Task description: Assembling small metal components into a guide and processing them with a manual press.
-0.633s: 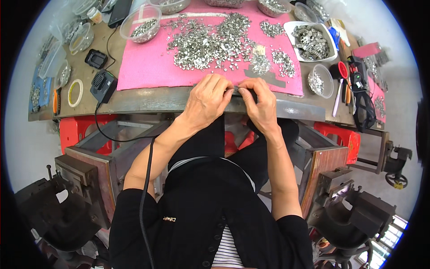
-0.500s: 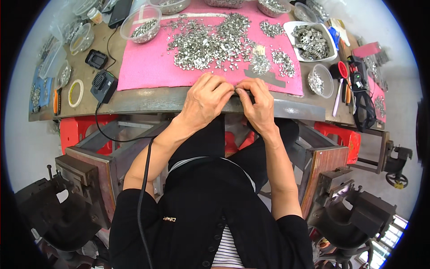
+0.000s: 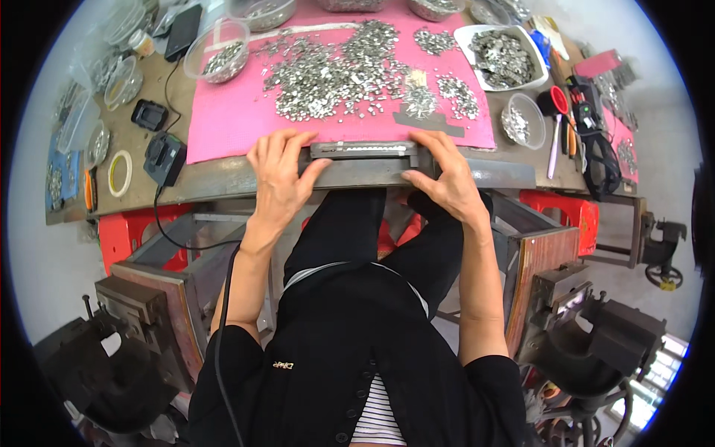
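Observation:
A long dark metal fixture (image 3: 365, 168) lies along the table's front edge, with a row of small shiny metal pieces (image 3: 372, 148) on its top. My left hand (image 3: 281, 175) is curled around its left end, fingers on the far side and thumb on the near side. At the other end, my right hand (image 3: 453, 182) grips it the same way, index finger beyond and thumb in front. Just past the fixture, a heap of small silvery metal parts (image 3: 328, 78) spreads over a pink mat (image 3: 223, 123).
A white tray (image 3: 542, 74) of metal parts and a clear tub (image 3: 538, 127) stand at the right. Further left are a black charger (image 3: 164, 158) with a cable, a tape roll (image 3: 121, 173) and a clear bowl (image 3: 195, 56). Bench vises (image 3: 112, 365) flank my seat.
My hands were close together, pinching at the table edge. They have moved apart to the two ends of the fixture, whose row of pieces is now uncovered. The view has shifted slightly.

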`<move>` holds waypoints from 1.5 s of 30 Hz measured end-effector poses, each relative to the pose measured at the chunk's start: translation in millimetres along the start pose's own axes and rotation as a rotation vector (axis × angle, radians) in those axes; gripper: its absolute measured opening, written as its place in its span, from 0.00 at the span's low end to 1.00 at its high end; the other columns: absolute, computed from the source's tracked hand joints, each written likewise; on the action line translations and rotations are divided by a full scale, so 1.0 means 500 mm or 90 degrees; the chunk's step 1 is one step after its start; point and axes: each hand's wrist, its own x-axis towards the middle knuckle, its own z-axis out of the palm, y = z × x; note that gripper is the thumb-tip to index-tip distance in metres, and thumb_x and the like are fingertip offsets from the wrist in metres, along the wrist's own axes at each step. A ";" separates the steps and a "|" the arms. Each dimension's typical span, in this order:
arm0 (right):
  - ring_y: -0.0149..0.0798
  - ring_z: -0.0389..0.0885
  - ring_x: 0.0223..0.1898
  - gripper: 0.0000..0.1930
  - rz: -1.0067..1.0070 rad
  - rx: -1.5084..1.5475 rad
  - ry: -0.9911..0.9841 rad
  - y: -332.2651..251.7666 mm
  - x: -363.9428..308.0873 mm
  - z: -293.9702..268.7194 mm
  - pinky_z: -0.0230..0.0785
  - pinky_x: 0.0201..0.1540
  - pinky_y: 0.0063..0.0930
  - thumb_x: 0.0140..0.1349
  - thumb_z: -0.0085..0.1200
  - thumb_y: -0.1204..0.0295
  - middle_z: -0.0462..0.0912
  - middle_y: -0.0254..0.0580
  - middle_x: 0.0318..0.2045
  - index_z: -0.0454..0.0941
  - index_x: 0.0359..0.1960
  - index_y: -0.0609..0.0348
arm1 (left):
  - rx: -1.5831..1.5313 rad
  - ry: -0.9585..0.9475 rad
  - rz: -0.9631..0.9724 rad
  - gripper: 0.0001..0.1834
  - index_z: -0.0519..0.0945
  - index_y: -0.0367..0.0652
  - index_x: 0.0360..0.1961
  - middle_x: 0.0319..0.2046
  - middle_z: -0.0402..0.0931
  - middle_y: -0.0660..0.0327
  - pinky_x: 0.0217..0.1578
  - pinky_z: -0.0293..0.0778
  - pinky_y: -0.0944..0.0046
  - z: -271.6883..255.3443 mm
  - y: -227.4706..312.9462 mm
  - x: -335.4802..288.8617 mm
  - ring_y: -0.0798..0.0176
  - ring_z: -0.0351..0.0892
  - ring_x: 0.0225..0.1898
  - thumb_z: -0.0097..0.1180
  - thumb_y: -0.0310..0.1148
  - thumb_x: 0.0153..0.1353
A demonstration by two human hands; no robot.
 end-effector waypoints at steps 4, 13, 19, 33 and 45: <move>0.53 0.80 0.50 0.25 0.036 0.009 -0.008 0.025 -0.030 -0.025 0.73 0.53 0.39 0.53 0.68 0.76 0.80 0.49 0.48 0.78 0.55 0.60 | -0.072 -0.010 0.025 0.20 0.83 0.44 0.46 0.43 0.76 0.58 0.52 0.62 0.53 0.041 0.013 0.017 0.52 0.72 0.48 0.73 0.36 0.52; 0.49 0.81 0.47 0.25 0.071 -0.187 0.290 -0.077 -0.326 -0.225 0.75 0.50 0.37 0.55 0.71 0.70 0.80 0.47 0.47 0.78 0.54 0.63 | -0.594 -0.181 0.122 0.18 0.80 0.40 0.50 0.48 0.75 0.57 0.51 0.71 0.61 0.191 0.274 0.106 0.58 0.76 0.50 0.63 0.22 0.57; 0.40 0.82 0.39 0.22 0.413 -0.355 0.561 -0.174 -0.652 -0.308 0.75 0.44 0.31 0.49 0.73 0.73 0.82 0.43 0.40 0.81 0.47 0.63 | -0.826 -0.508 0.262 0.21 0.80 0.39 0.55 0.38 0.72 0.60 0.43 0.72 0.65 0.388 0.696 0.047 0.64 0.73 0.38 0.63 0.23 0.60; 0.31 0.75 0.22 0.28 0.578 -0.237 0.768 -0.047 -0.681 -0.280 0.72 0.27 0.27 0.47 0.81 0.62 0.76 0.37 0.23 0.69 0.35 0.61 | -0.771 -0.667 0.459 0.21 0.73 0.39 0.66 0.60 0.74 0.54 0.66 0.64 0.60 0.597 1.007 -0.048 0.54 0.72 0.64 0.47 0.25 0.72; 0.44 0.79 0.50 0.19 0.159 -1.058 1.257 -0.458 -0.928 -0.315 0.75 0.55 0.37 0.65 0.59 0.76 0.78 0.53 0.51 0.69 0.53 0.72 | -0.815 -0.825 0.477 0.47 0.59 0.32 0.74 0.76 0.56 0.46 0.75 0.47 0.53 0.494 0.911 -0.041 0.50 0.51 0.78 0.60 0.53 0.66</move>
